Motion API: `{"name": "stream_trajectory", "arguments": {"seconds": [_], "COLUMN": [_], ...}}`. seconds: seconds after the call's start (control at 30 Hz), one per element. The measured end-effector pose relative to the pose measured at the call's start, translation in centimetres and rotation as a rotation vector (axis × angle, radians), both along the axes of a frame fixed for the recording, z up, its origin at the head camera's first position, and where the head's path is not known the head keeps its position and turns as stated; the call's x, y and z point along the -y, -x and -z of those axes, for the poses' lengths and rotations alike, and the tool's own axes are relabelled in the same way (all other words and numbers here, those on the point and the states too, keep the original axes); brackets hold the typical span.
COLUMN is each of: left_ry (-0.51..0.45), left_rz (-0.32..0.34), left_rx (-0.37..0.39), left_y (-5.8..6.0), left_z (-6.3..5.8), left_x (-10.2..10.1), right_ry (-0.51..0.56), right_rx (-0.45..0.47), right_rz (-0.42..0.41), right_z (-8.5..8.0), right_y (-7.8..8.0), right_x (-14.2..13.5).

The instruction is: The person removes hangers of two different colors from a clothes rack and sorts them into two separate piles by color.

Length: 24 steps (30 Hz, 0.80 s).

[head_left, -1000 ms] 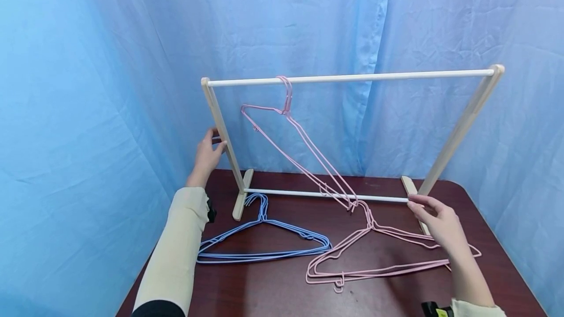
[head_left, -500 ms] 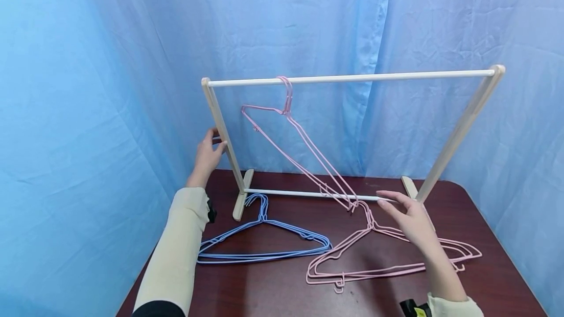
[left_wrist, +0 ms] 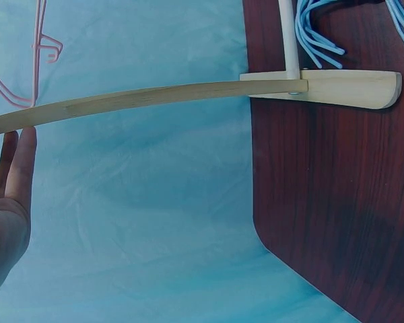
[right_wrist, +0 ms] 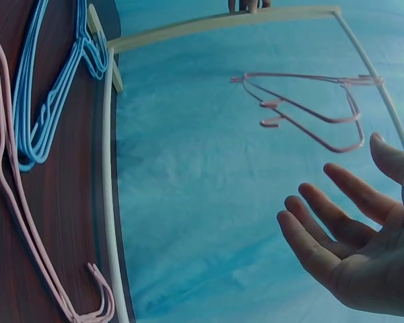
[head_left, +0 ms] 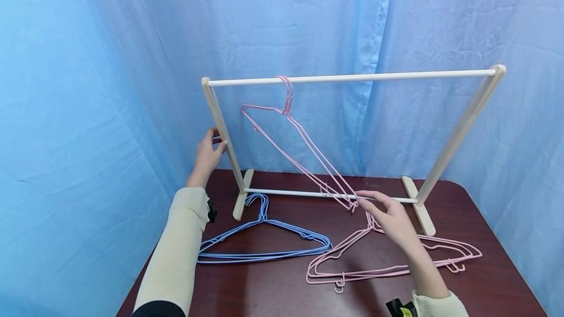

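My left hand (head_left: pixel 207 155) grips the left post (head_left: pixel 215 109) of a small wooden clothes rack, thumb in front and fingers behind. Two pink wire hangers (head_left: pixel 288 97) hang by their hooks from the white top rail (head_left: pixel 379 78), slanting toward the lower right. At their low right end, my right hand (head_left: pixel 393 219) reaches with loosely bent fingers, fingertips overlapping that corner in the head view. The right wrist view has the same hand (right_wrist: pixel 363 249) spread apart, nothing between its fingers. Several more pink hangers (head_left: pixel 370 274) lie stacked on the table under the right forearm.
Several blue hangers (head_left: pixel 263 212) lie stacked at the left on the dark red table (head_left: pixel 273 292), by the rack's left foot (head_left: pixel 238 207). A white lower rail (head_left: pixel 286 192) crosses behind both stacks. Blue curtains (head_left: pixel 396 18) surround the table.
My right hand has moved left along the lower rail, from the rack's right foot to the low end of the hanging pink hangers. The left hand has stayed on the post.
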<state>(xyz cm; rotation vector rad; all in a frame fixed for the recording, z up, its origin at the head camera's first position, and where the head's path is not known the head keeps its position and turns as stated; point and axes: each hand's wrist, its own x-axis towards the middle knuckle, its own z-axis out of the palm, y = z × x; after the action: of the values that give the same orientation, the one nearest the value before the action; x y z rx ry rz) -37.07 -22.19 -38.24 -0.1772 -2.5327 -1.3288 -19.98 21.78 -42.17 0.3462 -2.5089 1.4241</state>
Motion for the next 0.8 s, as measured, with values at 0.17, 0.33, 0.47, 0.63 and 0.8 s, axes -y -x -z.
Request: {"name": "stream_trajectory", "arguments": {"seconds": [0.17,0.33,0.47,0.63,0.8], "left_ry": [-0.003,0.000,-0.005,-0.013,-0.008], "left_rz": [-0.002,-0.004,-0.002,0.003,0.003], "left_rx": [0.003,-0.001,-0.001,0.000,-0.001], "left_y": [0.0,-0.1,0.0,0.0,0.0], "left_z": [0.0,-0.1,-0.1,-0.1,0.0], "left_x": [0.0,-0.1,-0.1,0.0,0.0], "right_ry": [0.100,0.178,0.337,0.557,0.702], "right_rx": [-0.010,-0.068,-0.083,-0.124,-0.226], "right_rz": [-0.039,-0.058,-0.039,0.052,0.112], "right_z": [0.3,0.6,0.4,0.1,-0.3], "right_y": [0.3,0.6,0.6,0.5,0.6], "right_x": [0.6,1.1,1.4,1.7,1.7]}}
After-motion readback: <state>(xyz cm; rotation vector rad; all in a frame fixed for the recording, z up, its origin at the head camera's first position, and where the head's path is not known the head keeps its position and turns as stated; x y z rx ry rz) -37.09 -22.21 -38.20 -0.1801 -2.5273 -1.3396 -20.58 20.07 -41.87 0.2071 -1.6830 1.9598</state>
